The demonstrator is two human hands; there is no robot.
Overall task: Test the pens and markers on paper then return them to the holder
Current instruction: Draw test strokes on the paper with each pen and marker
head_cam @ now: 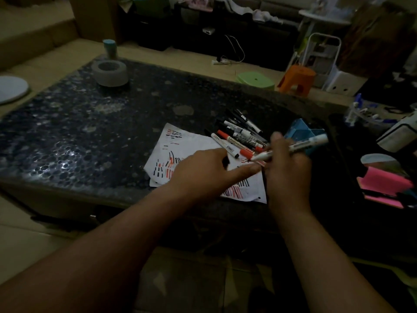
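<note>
Already the paper (198, 143), pressed by the straight forefinger of the left hand (203, 175), is full of strokes, one marker (300, 145) is gripped by the right hand (286, 168), and the pile (239, 134) beyond the paper is not yet returned to the holder (300, 129).

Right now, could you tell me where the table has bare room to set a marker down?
The tabletop between the tape roll and the paper is bare. It is crowded around the loose markers, blue holder, left hand and right hand.
</note>
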